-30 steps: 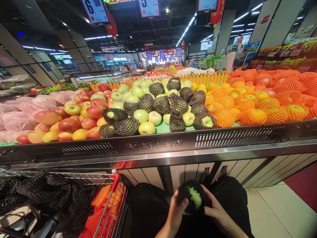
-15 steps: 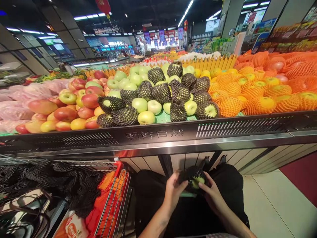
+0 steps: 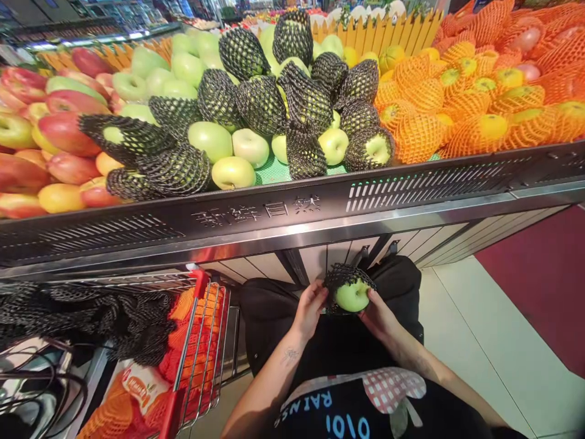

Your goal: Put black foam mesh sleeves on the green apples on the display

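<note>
Above my lap, a green apple (image 3: 353,297) sits partly inside a black foam net sleeve (image 3: 340,275), its stem end bare and facing me. My left hand (image 3: 311,308) is closed on the sleeve's left edge, thumb and fingers pinching the mesh. On the other side my right hand (image 3: 378,314) grips the apple, with the thumb on its bare skin and the other fingers partly hidden beneath. In front, the display holds several sleeved green apples (image 3: 260,105) and bare green apples (image 3: 210,141).
A black display rim (image 3: 269,210) runs across in front of my knees. Red-yellow apples (image 3: 68,131) lie at left, orange-netted fruit (image 3: 418,131) at right. Beside my left leg stands a wire cart (image 3: 208,341) holding black nets (image 3: 141,323) and orange nets (image 3: 183,311).
The view has tilted down and closer to the display. The apple has turned, and more of its green skin shows out of the sleeve. Both hands still hold on.
</note>
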### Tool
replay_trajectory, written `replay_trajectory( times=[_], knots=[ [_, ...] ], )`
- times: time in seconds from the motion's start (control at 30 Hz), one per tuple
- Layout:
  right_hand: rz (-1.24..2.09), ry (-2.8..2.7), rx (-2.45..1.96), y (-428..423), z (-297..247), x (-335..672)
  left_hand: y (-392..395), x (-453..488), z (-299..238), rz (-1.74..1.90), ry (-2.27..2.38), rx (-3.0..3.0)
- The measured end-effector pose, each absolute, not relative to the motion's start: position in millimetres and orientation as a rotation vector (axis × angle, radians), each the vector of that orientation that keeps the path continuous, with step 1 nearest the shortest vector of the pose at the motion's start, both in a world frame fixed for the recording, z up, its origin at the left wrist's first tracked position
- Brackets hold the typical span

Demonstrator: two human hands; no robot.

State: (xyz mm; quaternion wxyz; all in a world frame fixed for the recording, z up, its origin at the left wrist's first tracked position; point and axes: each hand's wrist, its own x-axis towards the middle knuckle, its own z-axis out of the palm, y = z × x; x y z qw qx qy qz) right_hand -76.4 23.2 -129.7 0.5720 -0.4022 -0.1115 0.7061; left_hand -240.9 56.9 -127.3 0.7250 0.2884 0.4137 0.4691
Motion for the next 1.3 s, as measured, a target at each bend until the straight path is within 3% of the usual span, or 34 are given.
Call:
replay_trajectory(
  times=[0.2, 0.37, 0.6, 0.73, 0.9, 1.03, 1.3],
  knots=[
    [1.638, -0.335, -1.004, 25.4, -122.3, -79.2, 50.1, -255.9, -122.9, 1.285, 0.953, 1.429],
    [1.618, -0.42, -1.024, 26.5, -119.2, -81.6, 53.3, -265.3, -104.4, 1.103, 0.821, 2.123],
    [1.652, -0.574, -1.006, 22.1, -123.7, -80.3, 69.8, -266.4, -105.2, 0.988, 0.963, 2.234],
    [1.801, -0.643, -0.831, 30.1, -112.3, -76.7, 108.8, -283.6, -68.6, 1.381, 1.14, 2.219],
    [1.826, -0.694, -0.765, 33.9, -101.2, -75.8, 186.2, -309.6, 31.1, 1.993, 1.483, 2.207],
    [1.767, -0.713, -0.787, 31.1, -103.2, -73.7, 237.0, -315.9, 81.0, 1.72, 1.581, 2.497],
    [1.716, -0.668, -0.844, 36.1, -117.3, -62.5, 264.2, -309.5, 90.4, 1.077, 1.665, 2.615]
  ],
)
